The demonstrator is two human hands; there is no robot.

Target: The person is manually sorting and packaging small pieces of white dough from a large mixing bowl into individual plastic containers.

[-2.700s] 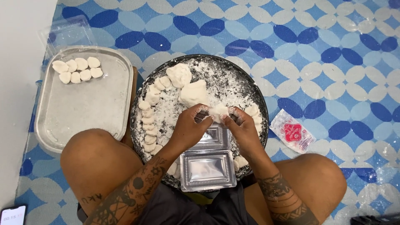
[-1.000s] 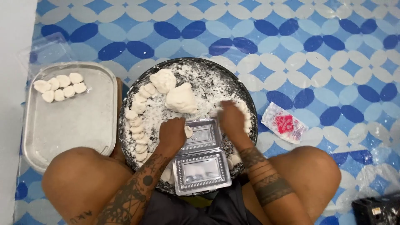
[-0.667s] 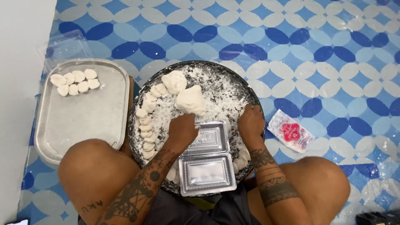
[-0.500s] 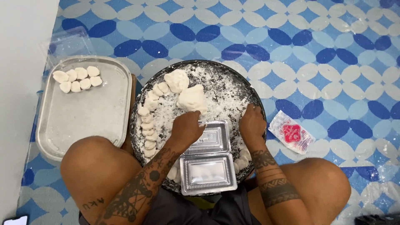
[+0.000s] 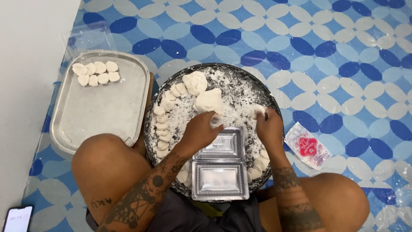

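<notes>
Floured round tray [image 5: 240, 79] (dark) bears pale, lumpy dough [image 5: 209, 101].

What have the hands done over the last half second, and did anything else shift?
The right hand lifted off the round tray's right edge and now pinches a small piece of dough. The left hand barely moved, its fingers at the big dough lump. The clear clamshell box, the dough row and the metal tray stayed put.

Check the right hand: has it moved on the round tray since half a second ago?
Yes. The right hand has shifted up along the round tray rim, away from the open plastic box, toward a floury dough bit.
</notes>
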